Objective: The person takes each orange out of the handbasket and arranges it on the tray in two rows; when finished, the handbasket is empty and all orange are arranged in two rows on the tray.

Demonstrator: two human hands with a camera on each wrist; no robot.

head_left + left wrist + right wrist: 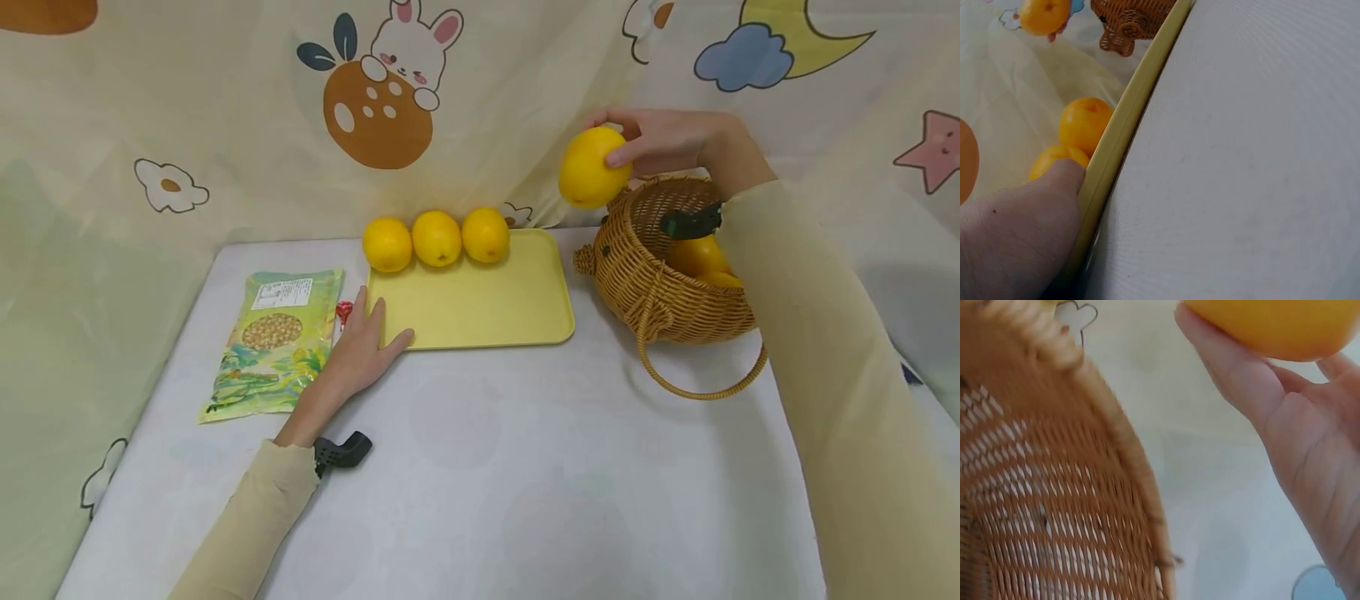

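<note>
We see a yellow tray (487,308) near the far edge of the counter (525,467). Along the tray's far edge, toward its left corner, three oranges (437,238) sit touching in a row. We rest the left hand (358,354) at the tray's left edge, its fingers spread and nearly straight, gripping nothing. With the right hand (663,140) we hold another orange (590,171), fingers and thumb curled round it, in the air beyond the tray's far right corner. A wicker basket (628,287), with more fruit (693,254) inside, stands at the counter's far right corner. Near the left edge lies a printed bag (262,375), close beside the left hand.
</note>
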